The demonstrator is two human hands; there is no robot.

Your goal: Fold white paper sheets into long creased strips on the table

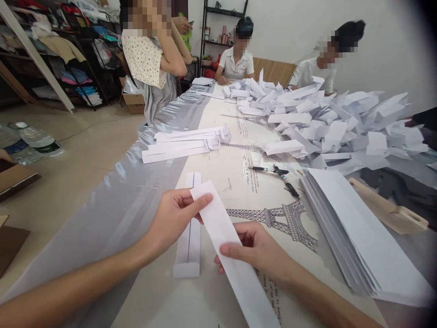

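Observation:
A long white paper strip (235, 255) slants across the front of the table, held in both hands. My left hand (179, 207) pinches its far end, thumb on top and fingers beneath. Lower down, my right hand (251, 246) grips the strip's right edge between thumb and fingers. Under and left of the strip lies a folded paper piece (188, 246) with a seam along its length and a turned-up near end. Part of it is hidden by my left hand.
Several folded strips (180, 142) lie further up on the left. A stack of white paper (348, 237) is at the right, beside a wooden piece (385, 205). Pens (273, 171) lie mid-table. A large heap of folded paper (327, 118) covers the far right. Three people are around the table.

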